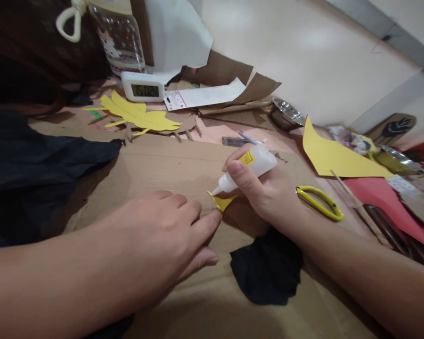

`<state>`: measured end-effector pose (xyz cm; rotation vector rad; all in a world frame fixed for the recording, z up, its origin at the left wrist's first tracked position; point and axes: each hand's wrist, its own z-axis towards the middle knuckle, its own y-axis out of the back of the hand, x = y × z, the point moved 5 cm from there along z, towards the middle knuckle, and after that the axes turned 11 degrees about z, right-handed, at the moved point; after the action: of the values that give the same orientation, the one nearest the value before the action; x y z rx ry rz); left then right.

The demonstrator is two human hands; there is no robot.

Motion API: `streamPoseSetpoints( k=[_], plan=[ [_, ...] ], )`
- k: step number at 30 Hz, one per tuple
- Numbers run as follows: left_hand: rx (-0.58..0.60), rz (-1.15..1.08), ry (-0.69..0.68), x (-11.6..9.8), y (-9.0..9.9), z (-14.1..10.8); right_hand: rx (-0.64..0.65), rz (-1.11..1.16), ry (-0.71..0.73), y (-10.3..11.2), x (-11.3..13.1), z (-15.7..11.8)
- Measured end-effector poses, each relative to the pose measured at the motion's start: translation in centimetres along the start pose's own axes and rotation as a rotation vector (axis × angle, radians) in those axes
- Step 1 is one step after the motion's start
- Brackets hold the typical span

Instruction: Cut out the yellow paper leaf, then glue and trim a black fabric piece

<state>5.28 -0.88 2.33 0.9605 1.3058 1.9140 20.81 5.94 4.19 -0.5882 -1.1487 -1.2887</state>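
A small yellow piece (224,202) lies on the cardboard sheet (155,165) in the middle. My left hand (173,230) rests on the cardboard with its fingers spread, the index fingertip touching the lower edge of that piece. In my right hand (257,188) is a white squeeze bottle (259,161) with a yellow label, tilted down to the left, its nozzle tip at the piece's upper left edge. Black crumpled material (268,268) lies below my right wrist.
Yellow-handled scissors (320,203) lie right of my right hand. Yellow paper (339,155) and red paper (385,197) are farther right. Behind stand a digital clock (143,88), a clear bottle (122,42) and a metal bowl (286,113). Black cloth (38,174) covers the left.
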Motion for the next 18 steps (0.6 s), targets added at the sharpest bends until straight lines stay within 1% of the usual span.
streamPoseSetpoints(
  k=[5,8,11,14,16,18],
  plan=[
    [0.007,0.005,0.021,0.2,0.1,0.3,-0.258,0.172,-0.047,2.3,-1.2,0.4],
    [0.017,0.001,0.014,0.0,0.0,0.3,-0.291,0.228,-0.075,3.1,-1.5,0.4],
    [0.016,-0.004,0.014,-0.1,0.0,0.2,-0.227,0.109,-0.06,2.7,-0.8,0.2],
    [0.027,0.01,0.017,-0.1,-0.1,0.1,-0.106,-0.034,-0.026,1.5,0.1,-0.1],
    [0.046,0.006,0.01,-0.1,-0.2,-0.1,-0.04,-0.077,-0.013,0.8,0.5,-0.3],
    [0.066,-0.006,0.002,-0.1,-0.4,-0.2,-0.002,-0.101,-0.013,0.5,0.5,-0.4]
  ],
)
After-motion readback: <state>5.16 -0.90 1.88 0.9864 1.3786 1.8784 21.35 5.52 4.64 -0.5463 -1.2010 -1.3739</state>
